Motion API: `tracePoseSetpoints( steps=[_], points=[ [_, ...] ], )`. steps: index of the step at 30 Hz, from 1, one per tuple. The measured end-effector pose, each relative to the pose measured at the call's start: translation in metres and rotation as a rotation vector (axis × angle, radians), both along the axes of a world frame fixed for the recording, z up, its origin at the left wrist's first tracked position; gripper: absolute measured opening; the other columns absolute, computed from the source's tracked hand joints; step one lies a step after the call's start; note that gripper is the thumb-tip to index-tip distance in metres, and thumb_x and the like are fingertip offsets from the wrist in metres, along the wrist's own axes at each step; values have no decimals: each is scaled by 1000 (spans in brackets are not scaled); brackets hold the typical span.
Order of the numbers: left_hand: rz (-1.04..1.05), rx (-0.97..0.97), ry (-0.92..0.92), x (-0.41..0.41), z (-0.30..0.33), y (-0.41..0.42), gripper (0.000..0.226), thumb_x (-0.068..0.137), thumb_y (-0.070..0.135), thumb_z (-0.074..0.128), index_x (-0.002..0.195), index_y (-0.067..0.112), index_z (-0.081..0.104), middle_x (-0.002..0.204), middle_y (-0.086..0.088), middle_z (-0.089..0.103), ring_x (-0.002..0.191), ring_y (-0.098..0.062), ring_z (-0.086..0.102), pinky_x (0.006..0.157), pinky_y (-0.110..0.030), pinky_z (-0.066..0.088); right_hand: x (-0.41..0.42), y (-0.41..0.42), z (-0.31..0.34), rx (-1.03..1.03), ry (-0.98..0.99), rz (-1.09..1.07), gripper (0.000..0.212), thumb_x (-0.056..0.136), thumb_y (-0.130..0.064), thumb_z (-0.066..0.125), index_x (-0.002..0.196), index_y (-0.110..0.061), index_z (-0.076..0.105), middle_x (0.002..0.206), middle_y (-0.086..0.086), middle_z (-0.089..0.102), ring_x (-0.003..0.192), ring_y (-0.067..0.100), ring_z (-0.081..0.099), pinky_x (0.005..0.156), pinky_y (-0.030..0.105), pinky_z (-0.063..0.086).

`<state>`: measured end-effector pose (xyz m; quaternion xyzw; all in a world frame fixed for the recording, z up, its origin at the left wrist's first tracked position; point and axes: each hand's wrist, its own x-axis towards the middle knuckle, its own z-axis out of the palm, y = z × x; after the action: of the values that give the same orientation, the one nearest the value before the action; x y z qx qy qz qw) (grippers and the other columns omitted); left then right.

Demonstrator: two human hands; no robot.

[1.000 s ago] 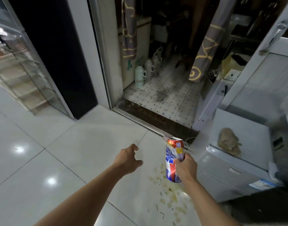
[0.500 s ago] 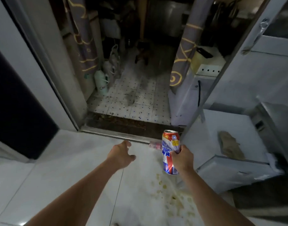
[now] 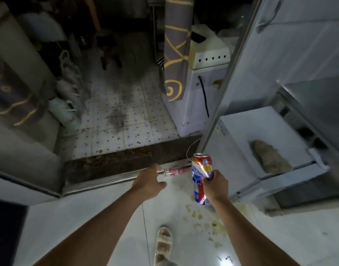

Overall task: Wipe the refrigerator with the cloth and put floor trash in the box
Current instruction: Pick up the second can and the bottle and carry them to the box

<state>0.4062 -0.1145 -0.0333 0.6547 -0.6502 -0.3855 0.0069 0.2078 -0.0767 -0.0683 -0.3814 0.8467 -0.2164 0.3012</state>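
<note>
My right hand [image 3: 215, 186] is wrapped around a dented red, white and blue beer can [image 3: 200, 179], held upright over the floor. My left hand [image 3: 148, 182] holds nothing, fingers loosely spread, reaching toward a pink plastic bottle [image 3: 173, 171] lying against the metal door threshold [image 3: 99, 184]. Yellowish crumbs [image 3: 205, 223] litter the white floor tiles [image 3: 88, 223] near my sandalled foot [image 3: 163, 244]. The brown cloth [image 3: 269, 157] lies on the small white refrigerator [image 3: 247, 129] at my right.

The can [image 3: 201, 177] was red, white and blue; the curtain [image 3: 176, 54] grey with yellow swirls; the inner floor tiles [image 3: 126, 131] white (blue-dotted); the cloth [image 3: 268, 157] dull brown.
</note>
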Motion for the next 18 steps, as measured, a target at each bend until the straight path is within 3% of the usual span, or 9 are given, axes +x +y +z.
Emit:
tracePoseSetpoints(
  steps=[6,16,18],
  points=[
    [-130,8,-53,6,-30,-89,54,82,30,68,129,19,44,130,-5,55,117,-24,54,92,-34,48,17,-60,-37,85,-41,-99,16,88,-8,52,103,-2,56,108,16,66,96,31,65,78,37,54],
    [-400,148,-44,-19,-99,-194,58,80,22,70,130,9,45,126,-13,55,116,-28,54,95,-38,47,33,-113,-92,240,-93,-461,18,89,-11,47,105,-7,56,103,15,65,87,29,61,70,33,49],
    [-506,156,-71,-27,-119,-208,55,81,21,69,129,8,45,126,-13,54,116,-28,53,93,-32,45,39,-116,-109,268,-103,-572,20,87,-13,47,105,-8,56,103,16,64,92,33,61,68,31,43]
  ],
)
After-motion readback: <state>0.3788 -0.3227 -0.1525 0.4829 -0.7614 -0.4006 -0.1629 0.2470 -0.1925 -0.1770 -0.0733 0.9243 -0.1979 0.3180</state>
